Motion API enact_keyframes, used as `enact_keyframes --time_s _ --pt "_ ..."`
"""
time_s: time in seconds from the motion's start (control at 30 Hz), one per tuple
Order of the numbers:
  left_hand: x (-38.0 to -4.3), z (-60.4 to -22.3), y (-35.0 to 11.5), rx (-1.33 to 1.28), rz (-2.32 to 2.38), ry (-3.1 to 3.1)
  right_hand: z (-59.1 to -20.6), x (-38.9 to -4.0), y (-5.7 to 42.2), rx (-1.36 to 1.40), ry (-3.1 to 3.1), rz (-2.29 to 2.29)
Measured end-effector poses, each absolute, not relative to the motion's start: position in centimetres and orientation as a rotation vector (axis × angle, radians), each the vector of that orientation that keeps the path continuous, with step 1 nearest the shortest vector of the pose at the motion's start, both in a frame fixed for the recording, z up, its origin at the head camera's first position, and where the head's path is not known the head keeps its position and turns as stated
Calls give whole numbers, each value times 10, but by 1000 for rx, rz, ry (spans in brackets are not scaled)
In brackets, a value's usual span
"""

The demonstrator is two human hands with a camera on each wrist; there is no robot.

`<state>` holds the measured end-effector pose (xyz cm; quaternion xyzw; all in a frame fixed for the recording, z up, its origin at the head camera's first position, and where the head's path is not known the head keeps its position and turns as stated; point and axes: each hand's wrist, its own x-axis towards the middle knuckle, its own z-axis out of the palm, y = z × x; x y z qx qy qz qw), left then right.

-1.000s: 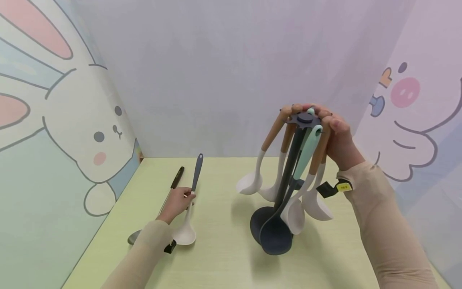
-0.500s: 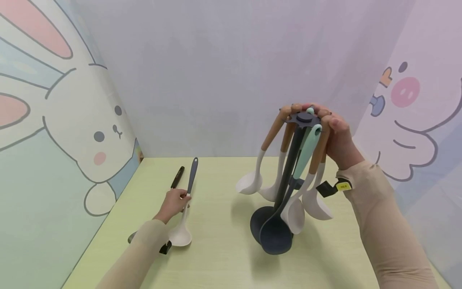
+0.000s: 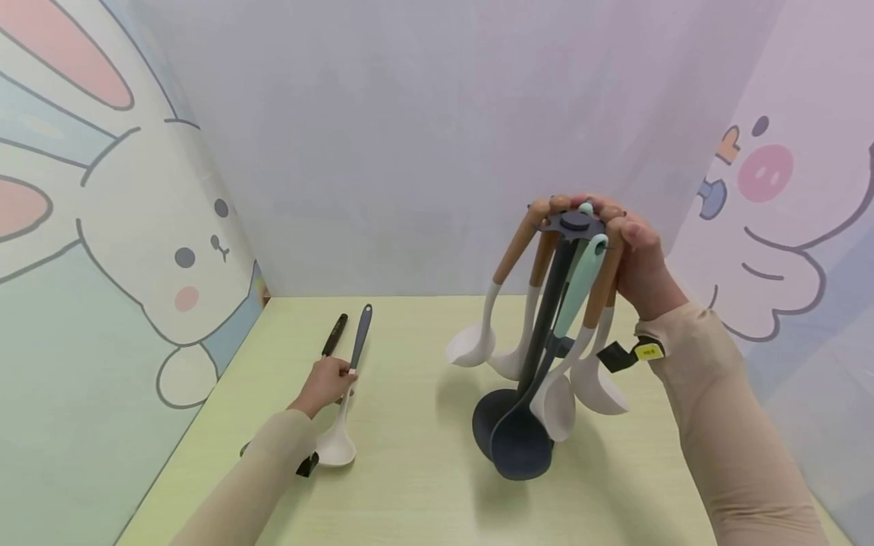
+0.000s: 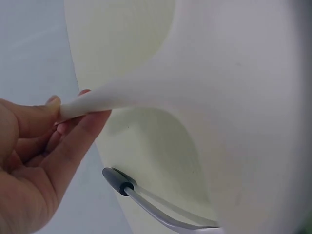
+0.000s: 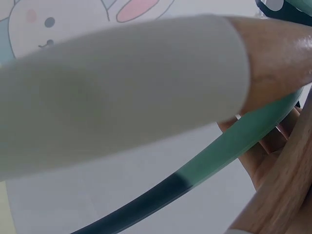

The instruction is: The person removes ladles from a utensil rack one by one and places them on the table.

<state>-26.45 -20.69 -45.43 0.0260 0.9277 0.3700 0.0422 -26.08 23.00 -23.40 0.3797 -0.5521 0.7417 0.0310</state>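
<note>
- Currently the white ladle [image 3: 337, 446] sits at about seven o'clock from the head view's centre, its grey handle toward just past twelve; whether its bowl touches the tabletop [image 3: 410, 470], I cannot tell.
- The left hand [image 3: 323, 385] pinches its neck between thumb and fingers, below the grey part.
- Just beyond that hand, at twelve o'clock, the black-handled utensil [image 3: 334, 336] lies on the tabletop, partly hidden by the left sleeve [image 3: 256, 470].
- Toward three o'clock, well apart from the white ladle, stands the rack [image 3: 544, 326].
- The right hand [image 3: 645, 262] grasps its top, thumb nearer the camera.
- Brown-handled white ladles [image 3: 555, 406] and dark ladles [image 3: 522, 447] hang between five and eight o'clock below.
</note>
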Motion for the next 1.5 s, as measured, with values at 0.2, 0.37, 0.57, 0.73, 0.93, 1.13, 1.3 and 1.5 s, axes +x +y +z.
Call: enact_keyframes --time_s 0.2,0.37,0.57,0.73,0.93,1.13,1.3,1.5 --pt "-265 -452 -210 60 1089 2836 -234 -259 230 1149 -1708 2285" --pt "-267 -452 -211 46 1054 2835 -234 -259 230 1134 -1703 2296" --pt "-269 -451 -210 18 985 2823 -233 -258 230 1143 -1705 2303" --pt "-270 -448 -210 17 928 2815 -234 -256 231 971 -1752 2318" --pt "-272 -448 -211 28 913 2788 -232 -257 230 1184 -1703 2307" --pt "-278 -452 -214 39 856 2779 -231 -261 228 1354 -1640 2308" --pt "-281 -454 -215 52 802 2780 -230 -263 227 1368 -1633 2327" --pt "-286 -462 -217 72 735 2781 -230 -261 228 1373 -1661 2296"
